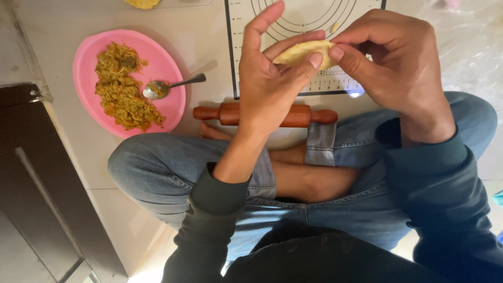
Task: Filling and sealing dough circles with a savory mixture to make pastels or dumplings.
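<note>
A folded piece of pale yellow dough (304,52) is held up between both hands above my lap. My left hand (270,78) cradles it from below and pinches its edge with thumb and fingers. My right hand (393,63) pinches the right end of the same dough. Below the hands lies a wooden rolling pin (298,116) on the floor, partly hidden by my left wrist.
A pink plate (167,68) with yellowish noodle filling (123,86) and a metal spoon (167,86) sits at the left. A white rolling mat (314,21) with printed circles lies ahead. My crossed legs in jeans (157,167) fill the middle. A dark cabinet (36,199) stands at the left.
</note>
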